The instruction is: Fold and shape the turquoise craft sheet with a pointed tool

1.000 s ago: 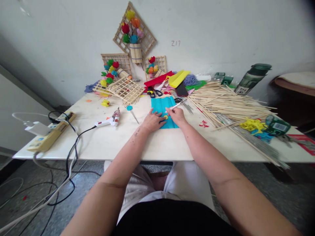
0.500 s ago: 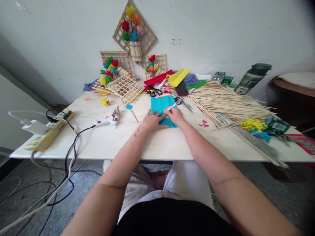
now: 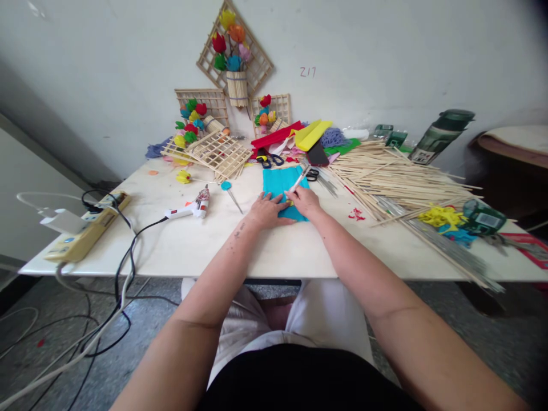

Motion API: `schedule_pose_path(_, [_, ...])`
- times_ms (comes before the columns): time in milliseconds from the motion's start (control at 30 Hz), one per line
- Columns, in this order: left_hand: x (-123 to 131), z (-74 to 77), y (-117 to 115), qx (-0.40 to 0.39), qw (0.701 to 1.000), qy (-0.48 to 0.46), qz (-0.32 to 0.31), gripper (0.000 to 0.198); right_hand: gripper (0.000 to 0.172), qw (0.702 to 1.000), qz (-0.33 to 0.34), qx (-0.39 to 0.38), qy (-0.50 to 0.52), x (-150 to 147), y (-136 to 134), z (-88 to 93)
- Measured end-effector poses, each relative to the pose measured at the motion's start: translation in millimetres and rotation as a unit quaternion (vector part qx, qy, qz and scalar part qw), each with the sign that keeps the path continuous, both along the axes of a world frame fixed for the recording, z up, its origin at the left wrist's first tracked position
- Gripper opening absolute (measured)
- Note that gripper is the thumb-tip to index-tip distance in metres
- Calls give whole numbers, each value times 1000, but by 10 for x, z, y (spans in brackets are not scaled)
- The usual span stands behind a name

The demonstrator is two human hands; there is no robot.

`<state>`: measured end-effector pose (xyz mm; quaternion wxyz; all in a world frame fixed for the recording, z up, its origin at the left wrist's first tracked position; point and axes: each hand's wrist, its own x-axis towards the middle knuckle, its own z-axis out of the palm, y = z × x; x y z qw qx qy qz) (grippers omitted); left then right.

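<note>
A blue sheet of crepe paper (image 3: 279,178) lies flat on the white table in front of me. My left hand (image 3: 266,210) rests on its lower left part with the fingers spread. A white pen (image 3: 301,178) slants up out of my right hand (image 3: 304,202), which is closed around it over the right side of the sheet. A small yellow piece (image 3: 290,203) shows between the hands; its kind I cannot make out. Black-handled scissors (image 3: 312,174) lie just right of the sheet. Left of my left hand is a blue disc on a thin stem (image 3: 226,186).
A hot glue gun (image 3: 190,211) and a power strip (image 3: 92,228) with cables are on the left. Wooden sticks (image 3: 394,177) and metal wires (image 3: 440,248) cover the right. Lattice panels (image 3: 222,153) with paper flowers, folded yellow paper (image 3: 312,135) and a dark bottle (image 3: 443,137) stand behind.
The pen in my right hand has tilted more upright, its top end moving left over the blue paper. My left hand stays in place on the sheet.
</note>
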<state>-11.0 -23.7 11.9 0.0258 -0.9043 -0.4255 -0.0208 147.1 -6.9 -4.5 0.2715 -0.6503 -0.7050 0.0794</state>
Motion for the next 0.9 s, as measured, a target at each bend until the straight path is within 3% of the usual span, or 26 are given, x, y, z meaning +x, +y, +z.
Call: schedule_pose_path(900, [9,4,-15,-37,999,3,24,73,34,1000,-3,15,-1,-18,1,11])
